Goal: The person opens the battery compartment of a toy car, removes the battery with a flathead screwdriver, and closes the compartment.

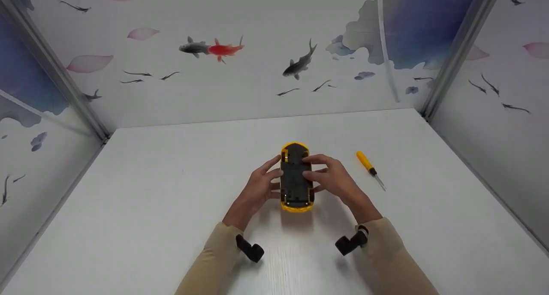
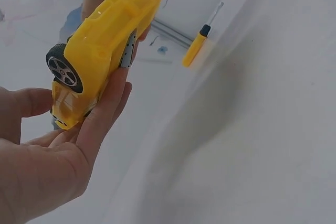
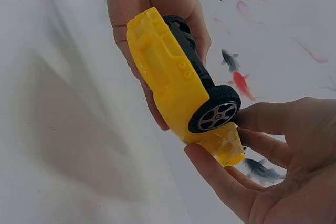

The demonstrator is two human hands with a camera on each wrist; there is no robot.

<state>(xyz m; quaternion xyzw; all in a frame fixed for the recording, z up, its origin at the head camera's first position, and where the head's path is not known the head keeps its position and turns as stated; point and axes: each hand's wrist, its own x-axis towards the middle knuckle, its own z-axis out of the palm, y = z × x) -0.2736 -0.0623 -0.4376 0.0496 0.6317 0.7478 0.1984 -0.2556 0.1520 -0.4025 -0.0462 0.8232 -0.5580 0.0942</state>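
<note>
A yellow toy car point(image 1: 296, 179) is held upside down between both hands, its dark underside facing up in the head view. My left hand point(image 1: 259, 183) grips its left side, and my right hand point(image 1: 336, 177) grips the right side with fingertips on the underside. The car is lifted off the table; a shadow falls below it. In the left wrist view, the yellow car body point(image 2: 105, 40) shows one black wheel with silver spokes beside the left thumb. From the right wrist view, another spoked wheel point(image 3: 216, 115) sits near the right thumb.
On the white table point(image 1: 128, 209), right of the hands, lies a screwdriver point(image 1: 366, 163) with a yellow and black handle. White panels point(image 1: 257, 97) painted with fish and petals stand at the back and both sides, with metal posts at the corners.
</note>
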